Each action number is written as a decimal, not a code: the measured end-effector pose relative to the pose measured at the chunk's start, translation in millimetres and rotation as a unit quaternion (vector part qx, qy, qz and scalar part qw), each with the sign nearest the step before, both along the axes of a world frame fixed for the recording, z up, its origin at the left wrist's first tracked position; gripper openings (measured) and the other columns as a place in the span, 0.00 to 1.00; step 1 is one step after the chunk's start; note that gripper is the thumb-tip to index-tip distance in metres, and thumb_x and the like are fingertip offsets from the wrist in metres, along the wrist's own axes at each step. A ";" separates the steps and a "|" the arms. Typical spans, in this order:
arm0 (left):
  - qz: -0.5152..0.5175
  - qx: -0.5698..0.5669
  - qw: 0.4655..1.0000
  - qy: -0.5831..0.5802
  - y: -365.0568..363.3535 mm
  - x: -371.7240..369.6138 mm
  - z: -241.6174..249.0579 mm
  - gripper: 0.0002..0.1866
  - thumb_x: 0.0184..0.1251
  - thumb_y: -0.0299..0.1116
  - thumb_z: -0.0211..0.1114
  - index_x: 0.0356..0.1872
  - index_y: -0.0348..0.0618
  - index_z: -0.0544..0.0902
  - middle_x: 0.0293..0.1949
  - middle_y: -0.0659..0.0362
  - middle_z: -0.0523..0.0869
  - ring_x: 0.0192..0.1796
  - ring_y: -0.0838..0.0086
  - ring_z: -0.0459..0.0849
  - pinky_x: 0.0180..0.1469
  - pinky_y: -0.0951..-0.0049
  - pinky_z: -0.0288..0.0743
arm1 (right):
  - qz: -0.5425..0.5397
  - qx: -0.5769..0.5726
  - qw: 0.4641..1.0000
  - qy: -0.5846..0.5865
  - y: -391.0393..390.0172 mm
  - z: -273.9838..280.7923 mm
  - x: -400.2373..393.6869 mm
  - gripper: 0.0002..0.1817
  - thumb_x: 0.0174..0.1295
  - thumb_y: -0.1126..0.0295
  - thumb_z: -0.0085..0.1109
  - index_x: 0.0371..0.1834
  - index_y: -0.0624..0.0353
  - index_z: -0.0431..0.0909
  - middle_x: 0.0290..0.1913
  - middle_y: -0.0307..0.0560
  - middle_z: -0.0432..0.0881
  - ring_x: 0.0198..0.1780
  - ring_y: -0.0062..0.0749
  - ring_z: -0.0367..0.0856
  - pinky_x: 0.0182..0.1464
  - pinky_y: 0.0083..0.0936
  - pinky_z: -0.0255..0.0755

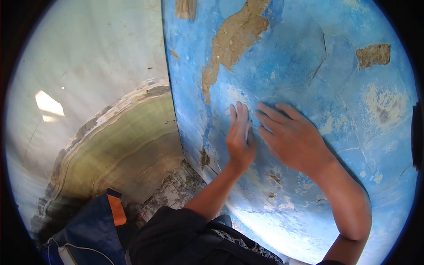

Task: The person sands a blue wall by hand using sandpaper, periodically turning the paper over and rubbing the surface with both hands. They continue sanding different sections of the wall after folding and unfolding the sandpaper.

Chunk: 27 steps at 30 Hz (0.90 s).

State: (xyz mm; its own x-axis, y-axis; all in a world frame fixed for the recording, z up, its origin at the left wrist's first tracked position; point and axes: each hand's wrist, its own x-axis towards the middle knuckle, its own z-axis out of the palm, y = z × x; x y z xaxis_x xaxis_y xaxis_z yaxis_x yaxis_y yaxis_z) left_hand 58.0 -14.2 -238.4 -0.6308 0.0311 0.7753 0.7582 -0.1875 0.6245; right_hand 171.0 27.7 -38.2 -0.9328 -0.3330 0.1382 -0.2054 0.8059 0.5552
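My left hand [240, 143] is raised at the blue wall [309, 79], its fingers upright and mostly together. A thin pale sliver shows between its fingers and thumb; what it is I cannot make out. Just to the right, my right hand [293, 137] lies against the painted surface with its fingers spread, pointing up and left, and nothing visible in it. The fingertips of the two hands are close but apart. Around them the paint is chipped and whitish, and a long bare brown patch [236, 37] runs above my left hand.
A pale wall [97, 53] with a greenish-brown stained lower part [132, 145] meets the blue wall at a corner on the left. At the lower left are a dark blue bag [95, 229] with an orange patch and a white cable. Rough floor [174, 190] shows below the corner.
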 end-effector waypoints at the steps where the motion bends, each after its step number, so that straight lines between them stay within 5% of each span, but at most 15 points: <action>1: -0.005 -0.002 1.000 -0.003 -1.6 -7.1 3.6 0.30 0.80 0.14 0.61 0.82 0.31 0.74 0.81 0.31 0.72 0.85 0.32 0.62 0.80 0.46 0.72 | 0.000 0.014 1.000 0.013 -1.5 0.4 -0.2 0.11 0.69 0.68 0.62 0.47 0.60 0.90 0.69 0.51 0.88 0.78 0.38 0.78 0.84 0.41 0.63; 6: 0.052 0.043 0.998 -0.018 8.5 -17.3 13.6 0.31 0.78 0.13 0.61 0.81 0.29 0.74 0.81 0.32 0.73 0.85 0.31 0.63 0.80 0.45 0.72 | -0.025 0.050 0.997 0.050 -1.2 -3.5 -1.6 0.13 0.70 0.67 0.62 0.51 0.59 0.90 0.73 0.49 0.87 0.82 0.37 0.75 0.87 0.41 0.60; 10: -0.005 0.005 1.000 0.030 1.9 -14.0 -4.1 0.30 0.78 0.13 0.61 0.80 0.28 0.75 0.81 0.32 0.72 0.85 0.31 0.64 0.80 0.45 0.72 | -0.045 0.045 0.997 0.049 -2.9 -4.5 -4.3 0.14 0.70 0.68 0.61 0.53 0.57 0.90 0.74 0.48 0.86 0.83 0.36 0.73 0.88 0.42 0.58; 12: 0.069 -0.010 0.998 0.012 -4.3 -47.7 2.5 0.33 0.73 0.11 0.62 0.80 0.29 0.76 0.81 0.33 0.73 0.85 0.33 0.65 0.81 0.47 0.70 | -0.048 0.054 0.997 0.040 -6.6 -6.1 -6.8 0.14 0.70 0.68 0.61 0.54 0.57 0.90 0.75 0.48 0.85 0.83 0.36 0.73 0.88 0.43 0.57; 16: 0.044 0.010 0.999 0.008 -8.5 -33.4 7.6 0.27 0.77 0.12 0.60 0.77 0.26 0.78 0.78 0.30 0.75 0.85 0.38 0.67 0.84 0.52 0.67 | -0.044 0.060 0.997 0.023 -4.7 -7.6 -12.0 0.14 0.71 0.68 0.61 0.54 0.56 0.90 0.75 0.48 0.84 0.83 0.35 0.73 0.89 0.45 0.56; 20: -0.027 -0.043 0.997 0.065 -14.8 -27.9 -1.3 0.33 0.67 0.06 0.59 0.76 0.28 0.80 0.78 0.32 0.76 0.84 0.42 0.70 0.79 0.54 0.76 | -0.042 0.066 0.997 0.016 -5.0 -8.2 -15.4 0.14 0.71 0.68 0.61 0.54 0.56 0.89 0.75 0.48 0.84 0.84 0.36 0.72 0.89 0.45 0.56; 22: 0.102 -0.016 0.995 -0.001 -9.1 -50.1 10.1 0.43 0.55 0.06 0.64 0.78 0.34 0.79 0.77 0.37 0.78 0.79 0.43 0.78 0.69 0.55 0.86 | -0.045 0.068 0.997 0.015 -6.9 -7.6 -16.5 0.14 0.71 0.68 0.60 0.54 0.56 0.89 0.75 0.48 0.85 0.83 0.35 0.72 0.89 0.45 0.55; 27: -0.008 -0.052 0.998 0.026 -22.2 -21.6 -2.1 0.35 0.66 0.10 0.64 0.78 0.36 0.80 0.76 0.37 0.79 0.78 0.42 0.78 0.66 0.54 0.88 | -0.046 0.056 0.997 0.014 -4.0 -9.4 -16.6 0.13 0.71 0.69 0.60 0.54 0.56 0.90 0.75 0.48 0.85 0.83 0.35 0.73 0.89 0.45 0.56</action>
State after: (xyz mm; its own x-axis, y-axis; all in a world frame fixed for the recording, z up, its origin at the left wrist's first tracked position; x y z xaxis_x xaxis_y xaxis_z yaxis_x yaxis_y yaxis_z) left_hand 36.4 -36.3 -240.5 -0.5889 0.1230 0.7988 0.7871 -0.1369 0.6014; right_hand 154.4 23.7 -47.6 -0.9563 -0.2612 0.1316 -0.1165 0.7528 0.6479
